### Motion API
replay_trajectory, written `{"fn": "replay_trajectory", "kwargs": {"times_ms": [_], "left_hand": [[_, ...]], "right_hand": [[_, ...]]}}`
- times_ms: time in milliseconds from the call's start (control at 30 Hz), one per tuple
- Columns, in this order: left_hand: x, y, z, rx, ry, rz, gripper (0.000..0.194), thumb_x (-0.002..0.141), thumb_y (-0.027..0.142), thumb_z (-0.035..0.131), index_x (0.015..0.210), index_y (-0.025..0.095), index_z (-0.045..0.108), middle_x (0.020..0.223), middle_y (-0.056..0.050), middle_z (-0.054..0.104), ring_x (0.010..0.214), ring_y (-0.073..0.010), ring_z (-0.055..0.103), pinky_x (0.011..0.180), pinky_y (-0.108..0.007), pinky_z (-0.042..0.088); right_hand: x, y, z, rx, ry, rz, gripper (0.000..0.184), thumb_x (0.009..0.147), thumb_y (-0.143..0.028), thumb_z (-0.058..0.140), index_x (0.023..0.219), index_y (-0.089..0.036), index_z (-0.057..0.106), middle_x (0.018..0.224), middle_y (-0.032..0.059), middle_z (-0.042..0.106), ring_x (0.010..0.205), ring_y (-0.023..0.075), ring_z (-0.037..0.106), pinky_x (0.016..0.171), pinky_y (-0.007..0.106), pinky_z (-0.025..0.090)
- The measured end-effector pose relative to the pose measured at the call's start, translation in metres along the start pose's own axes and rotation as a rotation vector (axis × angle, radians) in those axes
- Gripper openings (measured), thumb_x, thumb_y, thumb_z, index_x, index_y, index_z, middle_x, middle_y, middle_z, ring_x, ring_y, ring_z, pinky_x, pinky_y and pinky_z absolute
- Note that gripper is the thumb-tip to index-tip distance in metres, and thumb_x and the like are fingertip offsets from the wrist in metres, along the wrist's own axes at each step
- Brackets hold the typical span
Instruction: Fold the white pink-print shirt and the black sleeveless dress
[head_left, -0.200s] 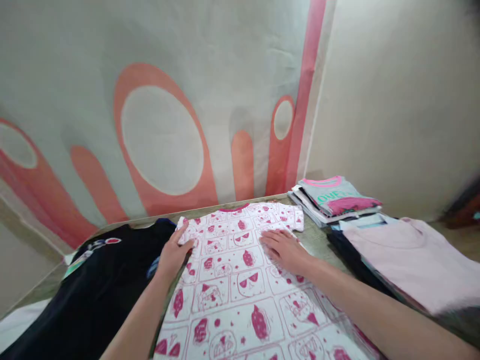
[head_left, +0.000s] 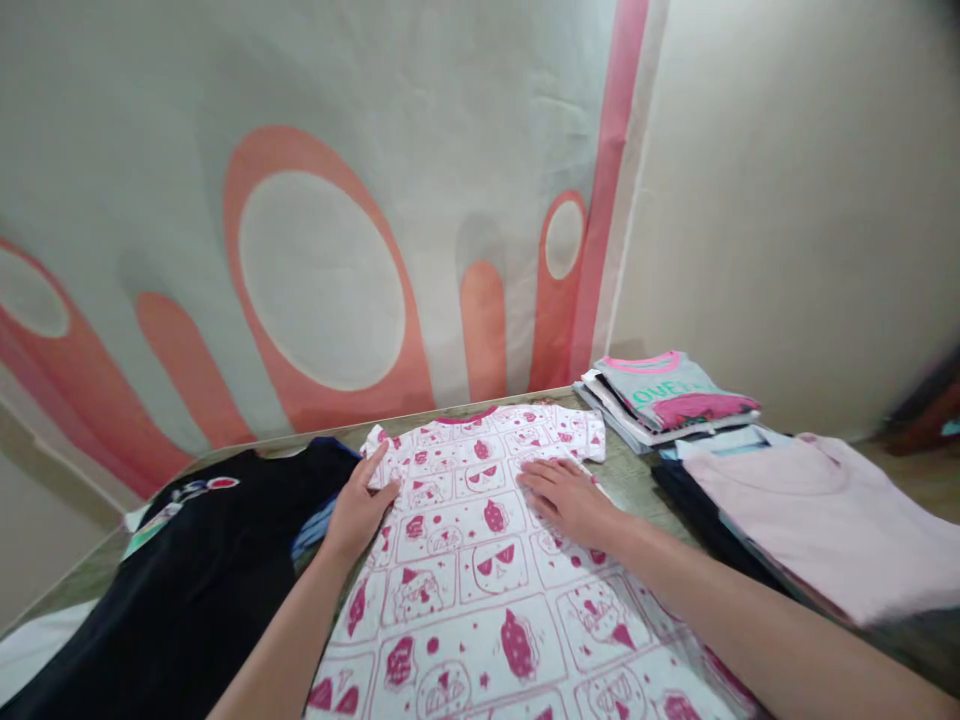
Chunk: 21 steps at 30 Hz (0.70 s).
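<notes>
Shirt (head_left: 480,600), white fabric with magenta cartoon grid, spread toward six o'clock. Left hand (head_left: 361,512) just nudged its ten-o'clock sleeve (head_left: 372,438) inward, narrowing that edge; can't tell if it's pinching. Right hand (head_left: 566,497)'s flat, gripping nothing.

Your right hand (head_left: 570,500) lies palm down and flattened, its fingers close together and pointing leftward. From it, your bare right forearm (head_left: 727,600) slants back toward your right side, the wrist nearly straight. Your left hand (head_left: 364,505) sits apart, left of the right hand and about level with it, thumb spread from the forefinger, other fingers mostly hidden. Your bare left forearm (head_left: 289,630) is nearer you than the right hand, angled forward and inward.
</notes>
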<state>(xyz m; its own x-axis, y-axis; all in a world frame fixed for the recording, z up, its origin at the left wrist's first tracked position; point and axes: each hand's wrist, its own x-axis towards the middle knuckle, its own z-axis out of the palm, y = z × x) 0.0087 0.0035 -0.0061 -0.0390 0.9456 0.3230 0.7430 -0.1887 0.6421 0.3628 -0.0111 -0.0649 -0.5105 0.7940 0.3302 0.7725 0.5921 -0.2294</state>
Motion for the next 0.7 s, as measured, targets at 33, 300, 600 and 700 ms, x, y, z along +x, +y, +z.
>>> {"fn": "replay_trajectory", "kwargs": {"times_ms": [33,300,600,700], "left_hand": [[0.001,-0.004,0.0,0.01,0.018,0.0,0.064,0.082,0.035,0.057,0.143,0.024,0.042,0.142,-0.005,0.049,0.124,-0.0239,0.051,0.102,-0.031,0.041],[0.007,-0.053,-0.009,0.005,0.211,-0.293,0.056,0.074,0.023,0.063,0.13,0.017,0.058,0.131,-0.011,0.058,0.119,-0.0288,0.055,0.105,-0.037,0.039],[0.012,-0.05,-0.009,-0.71,0.184,-0.576,0.062,0.069,0.006,0.064,0.13,0.015,0.057,0.072,0.0,0.064,0.049,-0.0071,0.054,0.051,-0.018,0.047],[0.014,-0.046,-0.012,-0.816,0.176,-0.593,0.062,0.069,0.004,0.061,0.131,0.014,0.056,0.073,-0.001,0.063,0.053,-0.0071,0.055,0.05,-0.017,0.047]], "right_hand": [[0.0,-0.001,-0.001,-0.002,0.001,0.0,0.04,0.097,-0.034,0.039,0.135,-0.03,0.05,0.143,0.0017,0.048,0.13,0.0208,0.041,0.109,0.045,0.025],[-0.001,-0.004,-0.006,0.004,0.006,-0.001,0.038,0.097,-0.033,0.039,0.133,-0.029,0.052,0.141,0.0028,0.05,0.13,0.0214,0.042,0.109,0.045,0.026],[-0.001,-0.003,-0.004,-0.008,0.004,-0.002,0.039,0.097,-0.034,0.038,0.133,-0.029,0.051,0.142,0.0025,0.049,0.13,0.0215,0.042,0.109,0.045,0.025],[-0.001,-0.003,-0.004,-0.004,0.008,-0.004,0.038,0.097,-0.033,0.038,0.133,-0.029,0.051,0.141,0.0027,0.05,0.13,0.0216,0.042,0.108,0.045,0.025]]}}
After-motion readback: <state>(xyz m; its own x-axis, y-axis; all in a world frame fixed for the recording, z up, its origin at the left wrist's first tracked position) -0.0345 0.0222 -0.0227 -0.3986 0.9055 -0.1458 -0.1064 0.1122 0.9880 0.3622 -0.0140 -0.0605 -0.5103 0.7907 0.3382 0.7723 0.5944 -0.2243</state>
